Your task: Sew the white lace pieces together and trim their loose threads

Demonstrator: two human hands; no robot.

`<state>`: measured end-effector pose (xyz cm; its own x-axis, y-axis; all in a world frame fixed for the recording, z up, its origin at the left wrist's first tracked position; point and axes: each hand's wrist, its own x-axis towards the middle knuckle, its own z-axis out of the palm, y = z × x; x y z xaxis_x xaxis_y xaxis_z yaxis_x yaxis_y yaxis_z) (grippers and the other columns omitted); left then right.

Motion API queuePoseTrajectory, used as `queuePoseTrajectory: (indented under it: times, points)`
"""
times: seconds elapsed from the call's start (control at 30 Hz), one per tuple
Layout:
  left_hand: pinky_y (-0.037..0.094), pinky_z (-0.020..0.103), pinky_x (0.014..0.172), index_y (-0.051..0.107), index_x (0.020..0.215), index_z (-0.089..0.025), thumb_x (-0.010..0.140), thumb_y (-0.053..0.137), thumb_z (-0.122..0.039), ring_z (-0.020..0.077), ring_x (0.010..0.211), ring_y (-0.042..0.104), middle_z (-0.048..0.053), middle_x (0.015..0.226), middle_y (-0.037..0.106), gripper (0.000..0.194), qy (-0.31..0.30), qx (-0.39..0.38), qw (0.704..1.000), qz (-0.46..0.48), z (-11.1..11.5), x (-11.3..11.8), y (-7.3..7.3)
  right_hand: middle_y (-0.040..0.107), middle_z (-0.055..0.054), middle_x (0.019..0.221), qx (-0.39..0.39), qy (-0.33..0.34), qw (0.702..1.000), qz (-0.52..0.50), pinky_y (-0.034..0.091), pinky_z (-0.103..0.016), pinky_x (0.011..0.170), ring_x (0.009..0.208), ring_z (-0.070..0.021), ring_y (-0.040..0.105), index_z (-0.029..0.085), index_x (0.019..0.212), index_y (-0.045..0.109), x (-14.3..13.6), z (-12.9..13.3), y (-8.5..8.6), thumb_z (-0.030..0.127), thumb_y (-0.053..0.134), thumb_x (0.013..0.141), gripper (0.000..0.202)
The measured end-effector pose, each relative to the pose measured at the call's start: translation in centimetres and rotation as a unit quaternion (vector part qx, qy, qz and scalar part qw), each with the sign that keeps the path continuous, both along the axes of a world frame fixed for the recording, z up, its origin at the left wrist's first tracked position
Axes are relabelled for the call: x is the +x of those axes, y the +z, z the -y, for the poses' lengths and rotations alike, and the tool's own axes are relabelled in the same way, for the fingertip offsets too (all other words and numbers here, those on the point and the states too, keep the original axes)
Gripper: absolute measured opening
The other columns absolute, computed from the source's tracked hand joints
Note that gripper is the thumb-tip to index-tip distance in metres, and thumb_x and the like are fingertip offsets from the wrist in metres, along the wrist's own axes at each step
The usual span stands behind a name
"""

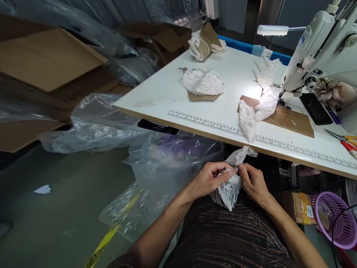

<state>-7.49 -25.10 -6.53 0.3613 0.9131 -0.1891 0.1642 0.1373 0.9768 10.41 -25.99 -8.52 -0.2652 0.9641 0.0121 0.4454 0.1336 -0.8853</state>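
A piece of white lace (230,190) hangs over the lap, below the front edge of the table. My left hand (212,178) grips it from the left, thumb and fingers pinched on the lace. From the right, my right hand (253,182) is closed around a small dark metal tool, whose tip shows at the lace between both hands; most of it is hidden. On the table, another lace strip (267,100) runs under the needle of the white sewing machine (309,48), over a brown card (295,121).
A lace stack (203,82) and a tied bundle (205,42) lie on the white table (156,89). Scissors (341,139) and a black phone (316,108) are at the right. Cardboard boxes (47,59) and plastic bags (97,123) fill the left; a purple basket (337,223) stands low right.
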Motion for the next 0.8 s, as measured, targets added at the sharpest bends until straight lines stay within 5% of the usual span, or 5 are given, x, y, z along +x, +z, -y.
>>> queuePoseTrajectory:
  times: [0.3, 0.63, 0.8]
  points:
    - [0.024, 0.019, 0.046, 0.063, 0.068, -0.013, 0.075, 0.062, -0.047, 0.0074, 0.051, 0.03, -0.005, 0.053, 0.04, 0.035, -0.009, -0.015, 1.0, -0.013, -0.4, 0.2, 0.1, 0.037, 0.005, 0.053, 0.036, 0.003, 0.999, 0.032, 0.024, -0.025, 0.048, 0.047, -0.0107, 0.032, 0.023, 0.065, 0.043, 0.0, 0.2, 0.3, 0.048, 0.037, 0.096, 0.04]
    - [0.039, 0.022, 0.057, 0.074, 0.08, -0.013, 0.079, 0.062, -0.044, 0.0143, 0.064, 0.054, 0.004, 0.072, 0.069, 0.033, -0.022, 0.014, 0.999, -0.031, -0.7, -0.1, -0.4, 0.043, 0.006, 0.053, 0.031, -0.217, 0.969, -0.115, 0.034, -0.025, 0.047, 0.049, -0.0127, 0.037, 0.018, 0.086, 0.063, 0.1, -0.5, -1.7, 0.055, 0.062, 0.083, 0.037]
    - [0.044, 0.025, 0.064, 0.075, 0.083, -0.015, 0.082, 0.062, -0.044, 0.0163, 0.068, 0.058, 0.005, 0.076, 0.069, 0.032, -0.002, 0.03, 0.999, -0.039, -0.9, -0.5, -0.4, 0.039, 0.004, 0.054, 0.007, -0.15, 0.975, -0.165, 0.032, -0.024, 0.046, 0.051, -0.0108, 0.033, 0.02, 0.062, 0.054, -0.3, -1.7, -1.0, 0.055, 0.061, 0.08, 0.04]
